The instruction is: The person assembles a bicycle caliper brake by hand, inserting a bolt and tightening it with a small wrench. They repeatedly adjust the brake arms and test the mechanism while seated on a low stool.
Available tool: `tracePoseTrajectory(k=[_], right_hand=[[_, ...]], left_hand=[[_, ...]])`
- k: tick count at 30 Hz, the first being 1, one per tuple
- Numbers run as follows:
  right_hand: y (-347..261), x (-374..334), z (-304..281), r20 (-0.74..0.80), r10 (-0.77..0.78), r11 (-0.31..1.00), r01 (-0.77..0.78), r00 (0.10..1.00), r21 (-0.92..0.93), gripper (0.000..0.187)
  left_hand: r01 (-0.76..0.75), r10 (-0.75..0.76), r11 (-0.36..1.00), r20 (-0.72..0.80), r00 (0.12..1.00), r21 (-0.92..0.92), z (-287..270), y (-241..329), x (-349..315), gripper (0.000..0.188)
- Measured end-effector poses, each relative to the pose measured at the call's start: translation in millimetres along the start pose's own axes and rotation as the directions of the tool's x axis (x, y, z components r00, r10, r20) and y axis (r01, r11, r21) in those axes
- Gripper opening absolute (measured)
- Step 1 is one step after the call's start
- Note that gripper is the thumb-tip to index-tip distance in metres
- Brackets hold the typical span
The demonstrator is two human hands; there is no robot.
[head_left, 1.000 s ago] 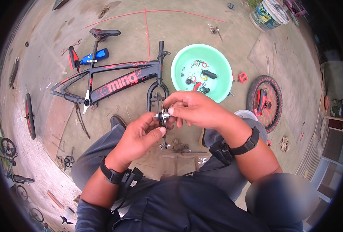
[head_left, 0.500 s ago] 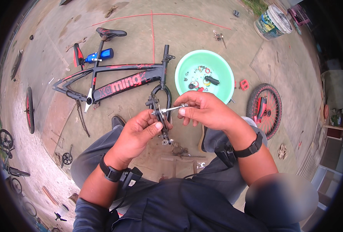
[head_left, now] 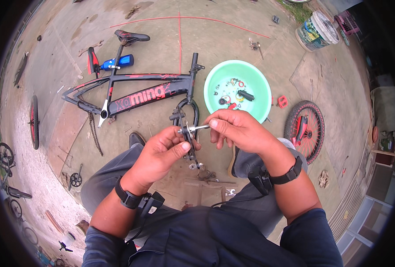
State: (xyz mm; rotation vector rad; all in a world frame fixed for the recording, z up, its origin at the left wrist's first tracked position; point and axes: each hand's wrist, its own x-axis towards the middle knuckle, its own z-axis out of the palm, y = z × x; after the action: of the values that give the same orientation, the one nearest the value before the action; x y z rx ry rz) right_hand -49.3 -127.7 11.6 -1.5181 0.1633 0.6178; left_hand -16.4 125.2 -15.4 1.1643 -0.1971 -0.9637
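My left hand (head_left: 166,149) is closed round a dark, flat bicycle part (head_left: 187,141), seen nearly edge-on, with a bolt and nut through its middle. From the right, my right hand (head_left: 233,129) pinches a slim silver metal rod (head_left: 201,127) between thumb and fingers. The rod's left end meets the bolt at the middle of the dark part; whether it is a wrench I cannot tell. Just beyond my hands lies a black and red bicycle frame (head_left: 148,95) with its fork and saddle. My fingers hide much of the dark part.
A green basin (head_left: 262,107) with small parts stands beyond my right hand. To the right lie a red pedal (head_left: 282,102) and a wheel (head_left: 317,147). A chain (head_left: 94,135) and a crank with chainring (head_left: 76,179) lie at left. Far right stands a bucket (head_left: 313,35).
The silver rod has turned, and its far end has shifted slightly closer to my right fingers. My left hand still grips the dark part. The whole view has shifted slightly.
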Motion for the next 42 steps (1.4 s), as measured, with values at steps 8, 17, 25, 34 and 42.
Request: tracePoseTrajectory(k=[8,17,25,34,42], right_hand=[[7,2,3,-0.013,-0.098,0.995,0.098,0.995,0.030,0.029],[23,7,6,0.100,-0.163,0.986,0.166,0.982,-0.025,0.034],[21,6,10,0.058,-0.171,0.983,0.174,0.983,-0.049,0.033],[18,5,8,0.063,-0.252,0.967,0.253,0.966,-0.016,0.025],[18,6,2,0.046,-0.251,0.967,0.249,0.967,0.048,0.037]], left_hand=[[-0.011,0.011,1.000,0.015,1.000,0.022,0,0,-1,0.023],[0.015,-0.029,0.975,0.064,0.998,0.221,3,-3,-1,0.024],[-0.027,0.012,0.947,0.046,0.999,0.320,3,-3,-1,0.023],[-0.060,0.058,0.945,0.017,0.998,0.322,4,-4,-1,0.021],[-0.047,0.050,0.980,-0.010,0.999,0.194,5,-2,-1,0.023]])
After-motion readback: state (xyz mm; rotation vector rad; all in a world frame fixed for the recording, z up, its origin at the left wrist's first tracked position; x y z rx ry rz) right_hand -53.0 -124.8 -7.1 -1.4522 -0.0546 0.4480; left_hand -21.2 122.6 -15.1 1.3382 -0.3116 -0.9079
